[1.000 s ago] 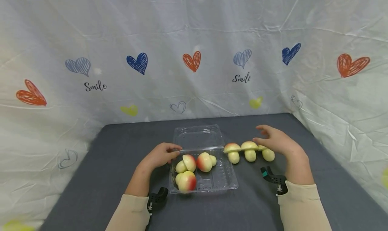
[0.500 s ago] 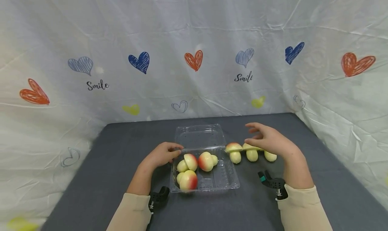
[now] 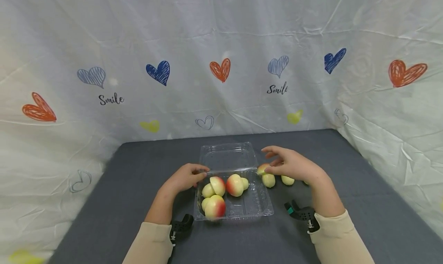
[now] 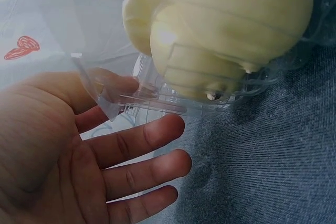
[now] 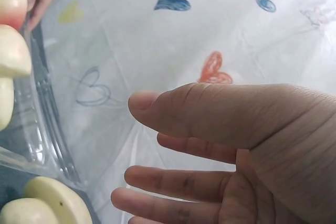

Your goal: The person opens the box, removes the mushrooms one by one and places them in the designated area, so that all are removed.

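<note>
A clear plastic clamshell box (image 3: 242, 206) sits on the table with its lid (image 3: 226, 156) folded back. Inside at the left are three pale yellow mushroom-shaped pieces with red-blushed caps, one of them the front piece (image 3: 214, 207). My left hand (image 3: 182, 177) pinches the box's far left corner between thumb and index finger, while its other fingers (image 4: 152, 137) stick out straight. To the right of the box three more such pieces stand in a row, the nearest being a mushroom piece (image 3: 268, 179). Over that row hovers my right hand (image 3: 294, 164), fingers spread and holding nothing, partly hiding the pieces.
A dark grey cloth covers the table (image 3: 149, 160). Behind it and along both sides hangs a white curtain (image 3: 187, 102) printed with hearts and "Smile". Each wrist wears a black camera mount, such as the right mount (image 3: 301, 212).
My right hand has moved left along the row, from the rightmost mushroom piece to the one nearest the box. My left hand has stayed at the box corner.
</note>
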The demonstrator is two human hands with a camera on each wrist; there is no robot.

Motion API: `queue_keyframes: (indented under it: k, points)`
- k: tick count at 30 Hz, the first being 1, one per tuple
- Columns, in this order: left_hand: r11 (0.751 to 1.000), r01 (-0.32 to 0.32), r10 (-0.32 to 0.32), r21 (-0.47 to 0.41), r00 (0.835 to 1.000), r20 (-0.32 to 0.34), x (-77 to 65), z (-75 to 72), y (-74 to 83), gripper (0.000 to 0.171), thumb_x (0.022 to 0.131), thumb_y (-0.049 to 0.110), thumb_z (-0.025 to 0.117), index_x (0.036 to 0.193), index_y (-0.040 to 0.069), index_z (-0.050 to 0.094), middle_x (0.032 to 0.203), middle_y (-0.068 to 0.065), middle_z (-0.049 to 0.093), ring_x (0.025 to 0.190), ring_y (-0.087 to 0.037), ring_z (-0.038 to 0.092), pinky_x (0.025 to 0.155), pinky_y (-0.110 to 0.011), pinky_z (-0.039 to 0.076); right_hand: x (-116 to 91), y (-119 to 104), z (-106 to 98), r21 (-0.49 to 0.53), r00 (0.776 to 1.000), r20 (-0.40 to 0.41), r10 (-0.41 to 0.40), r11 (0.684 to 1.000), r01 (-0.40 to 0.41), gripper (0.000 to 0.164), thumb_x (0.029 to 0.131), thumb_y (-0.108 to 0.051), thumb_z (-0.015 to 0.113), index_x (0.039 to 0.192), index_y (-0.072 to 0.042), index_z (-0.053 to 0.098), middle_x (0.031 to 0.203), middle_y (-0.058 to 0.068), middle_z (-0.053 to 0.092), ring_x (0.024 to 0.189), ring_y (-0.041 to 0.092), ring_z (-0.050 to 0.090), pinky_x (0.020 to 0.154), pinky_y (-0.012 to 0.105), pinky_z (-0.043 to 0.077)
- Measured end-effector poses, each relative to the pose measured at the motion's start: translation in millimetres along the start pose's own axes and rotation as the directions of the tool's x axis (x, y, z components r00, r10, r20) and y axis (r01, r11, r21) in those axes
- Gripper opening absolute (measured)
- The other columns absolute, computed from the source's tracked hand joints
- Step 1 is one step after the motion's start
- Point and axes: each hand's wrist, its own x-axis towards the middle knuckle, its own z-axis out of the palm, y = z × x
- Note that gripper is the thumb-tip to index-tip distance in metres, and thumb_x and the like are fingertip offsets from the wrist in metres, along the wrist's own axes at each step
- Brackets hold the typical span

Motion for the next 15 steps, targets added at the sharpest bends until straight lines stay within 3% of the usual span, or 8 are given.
queue_keyframes:
  k: [15]
  points:
    - [1.0,-0.019,0.019,0.011,0.999,-0.026,1.0,3.0,0.6,0.031,0.104,0.019,0.063,0.133,0.012,0.07,0.091,-0.003,0.066,0.073,-0.023,0.061,0.065,-0.038,0.048,12.3,-14.0,28.6,0.016,0.995,0.074,-0.067,0.998,0.066,0.061,0.094,-0.02,0.077,0.149,-0.012,0.051,0.138,0.012,0.058,0.119,0.036,0.062,0.095,0.045,0.052]
